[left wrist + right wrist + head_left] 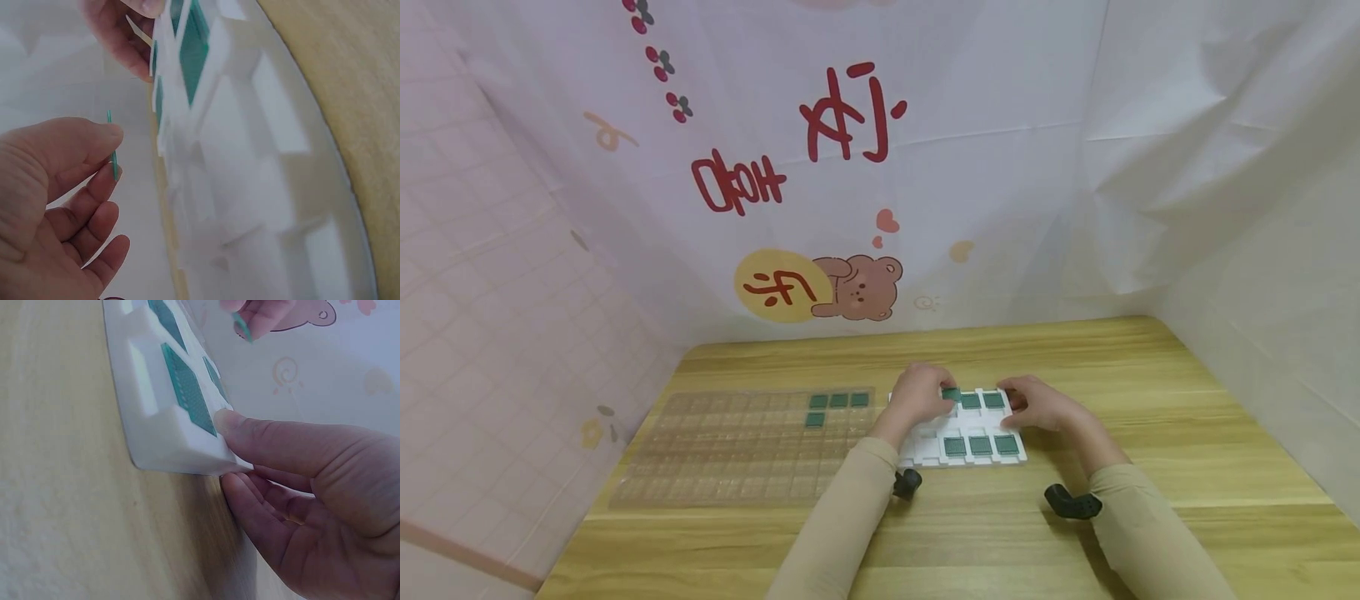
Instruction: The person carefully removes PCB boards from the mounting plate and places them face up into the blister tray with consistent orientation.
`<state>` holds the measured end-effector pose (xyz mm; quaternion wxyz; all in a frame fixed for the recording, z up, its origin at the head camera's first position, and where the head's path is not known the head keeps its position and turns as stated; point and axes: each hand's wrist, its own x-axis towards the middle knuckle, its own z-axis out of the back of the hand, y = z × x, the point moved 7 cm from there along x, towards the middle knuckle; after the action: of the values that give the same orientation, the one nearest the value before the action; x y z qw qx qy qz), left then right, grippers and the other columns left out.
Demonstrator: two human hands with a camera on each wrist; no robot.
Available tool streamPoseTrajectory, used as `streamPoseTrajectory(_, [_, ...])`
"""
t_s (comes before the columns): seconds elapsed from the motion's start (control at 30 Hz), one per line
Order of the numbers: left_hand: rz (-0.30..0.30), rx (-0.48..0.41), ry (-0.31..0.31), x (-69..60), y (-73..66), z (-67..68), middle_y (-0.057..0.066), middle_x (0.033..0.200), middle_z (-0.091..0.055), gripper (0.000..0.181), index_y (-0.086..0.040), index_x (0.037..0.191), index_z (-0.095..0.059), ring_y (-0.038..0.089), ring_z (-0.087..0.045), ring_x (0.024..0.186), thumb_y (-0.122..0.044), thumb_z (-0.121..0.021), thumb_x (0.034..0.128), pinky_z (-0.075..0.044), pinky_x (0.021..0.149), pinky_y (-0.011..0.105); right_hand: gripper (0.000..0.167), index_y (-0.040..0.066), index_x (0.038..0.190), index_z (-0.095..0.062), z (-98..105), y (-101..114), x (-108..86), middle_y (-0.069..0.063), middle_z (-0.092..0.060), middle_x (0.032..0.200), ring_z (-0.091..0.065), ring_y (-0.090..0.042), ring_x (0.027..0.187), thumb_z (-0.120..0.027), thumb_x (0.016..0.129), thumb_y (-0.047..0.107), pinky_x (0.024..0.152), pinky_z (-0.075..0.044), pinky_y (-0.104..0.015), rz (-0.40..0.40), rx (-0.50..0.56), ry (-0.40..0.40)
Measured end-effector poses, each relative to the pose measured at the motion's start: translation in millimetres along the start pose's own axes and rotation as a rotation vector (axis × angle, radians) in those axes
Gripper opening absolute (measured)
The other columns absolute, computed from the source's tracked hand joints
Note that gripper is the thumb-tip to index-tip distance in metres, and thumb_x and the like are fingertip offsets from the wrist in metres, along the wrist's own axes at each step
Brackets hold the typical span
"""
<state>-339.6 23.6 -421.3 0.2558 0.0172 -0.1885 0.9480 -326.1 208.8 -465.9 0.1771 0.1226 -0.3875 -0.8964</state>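
Observation:
A thin green circuit board [951, 393] is pinched between the thumb and fingers of my left hand [919, 393], above the white plastic tray. In the left wrist view this board [114, 167] is seen edge-on, apart from the tray. My right hand [1039, 403] holds the right end of the white tray [977, 425], with the thumb on top and fingers beneath the edge, as the right wrist view shows. Several green boards, such as one at the near right corner [1005, 445], sit in the tray's two rows of slots. Part of the tray's left side is hidden by my left hand.
Left of the white tray lies a large clear compartment tray [722, 450] on the wooden table [985, 542]. Several green boards [815, 419] sit in its far right compartments. Printed white cloth [1000, 208] hangs behind and at both sides.

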Motion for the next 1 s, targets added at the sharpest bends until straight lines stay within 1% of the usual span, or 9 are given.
streamPoseTrajectory(0.23, [-0.027,-0.027,-0.054,-8.2,-5.6,13.6,-0.006,0.098,-0.07,0.018,-0.016,0.1,-0.076,0.017,-0.058,0.102,-0.021,-0.079,0.0835,-0.044,0.093,0.031,0.072,-0.016,0.136,-0.043,0,2,-0.4,-0.031,-0.047,0.127,-0.056,-0.04,0.111,-0.081,0.081,0.009,0.093,-0.049,-0.048,0.009,0.006,0.005])
streamPoseTrajectory(0.43, [-0.038,-0.03,-0.086,-16.0,-9.1,22.7,-0.006,0.101,-0.069,0.02,-0.016,0.102,-0.076,0.016,-0.056,0.102,-0.022,-0.08,0.0836,-0.043,0.094,0.031,0.073,-0.015,0.137,-0.042,0,1,-0.4,-0.031,-0.047,0.128,-0.055,-0.04,0.112,-0.082,0.081,0.01,0.093,-0.049,-0.046,-0.007,0.003,0.008])
streamPoseTrajectory(0.63, [-0.056,-0.005,-0.127,-21.9,-11.1,32.0,-0.005,0.105,-0.069,0.022,-0.017,0.106,-0.075,0.016,-0.055,0.104,-0.023,-0.079,0.0841,-0.044,0.093,0.031,0.073,-0.014,0.138,-0.043,1,2,-1.2,-0.03,-0.045,0.129,-0.055,-0.039,0.112,-0.082,0.081,0.01,0.092,-0.05,-0.045,-0.015,0.008,0.003])
streamPoseTrajectory(0.7, [-0.058,-0.002,-0.136,-24.1,-11.0,35.1,-0.004,0.108,-0.069,0.023,-0.017,0.107,-0.075,0.017,-0.055,0.106,-0.023,-0.079,0.0846,-0.043,0.095,0.031,0.073,-0.014,0.138,-0.043,1,2,-1.6,-0.03,-0.045,0.13,-0.055,-0.039,0.112,-0.082,0.081,0.01,0.092,-0.05,-0.045,-0.018,0.005,0.003])
streamPoseTrajectory(0.87, [-0.066,0.0,-0.167,-31.0,-11.3,44.2,-0.002,0.113,-0.069,0.025,-0.016,0.109,-0.075,0.019,-0.055,0.11,-0.021,-0.078,0.0847,-0.043,0.097,0.032,0.072,-0.014,0.137,-0.043,0,2,-1.4,-0.03,-0.046,0.128,-0.056,-0.039,0.111,-0.082,0.08,0.01,0.093,-0.049,-0.047,-0.004,-0.002,0.004])
streamPoseTrajectory(1.0, [-0.072,0.007,-0.179,-35.8,-11.5,50.5,-0.002,0.112,-0.069,0.025,-0.016,0.11,-0.074,0.02,-0.055,0.111,-0.021,-0.078,0.0851,-0.043,0.097,0.032,0.072,-0.015,0.136,-0.043,0,3,-1.1,-0.031,-0.047,0.127,-0.056,-0.039,0.111,-0.082,0.08,0.009,0.093,-0.049,-0.049,0.005,-0.007,0.005])
